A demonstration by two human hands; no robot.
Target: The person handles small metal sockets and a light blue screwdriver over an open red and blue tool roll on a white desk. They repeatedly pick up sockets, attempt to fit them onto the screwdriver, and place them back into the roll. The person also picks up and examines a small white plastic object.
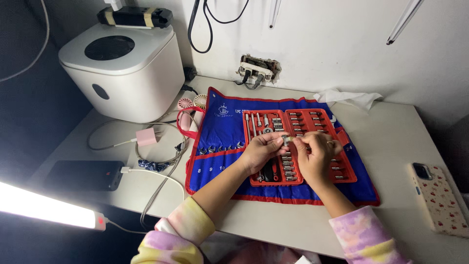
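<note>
While pinched between left hand (261, 149) and right hand (315, 154), small metal socket (286, 140) hovers above red socket tray (348, 172), keeping sorted slots within reach; blue tool roll (217, 137) underneath.

A white bench (391, 142) stands against a white wall (332, 39); a broken wall socket (257, 68) sits in that wall just above the bench's rear edge; left of the bench lies darkness; a lit tube lamp (46, 208) glows at its front left corner.

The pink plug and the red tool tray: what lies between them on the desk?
In the head view, between the pink plug and the red tool tray lie a coiled cable, a pink loop and the blue tool roll with its wrenches.
</note>
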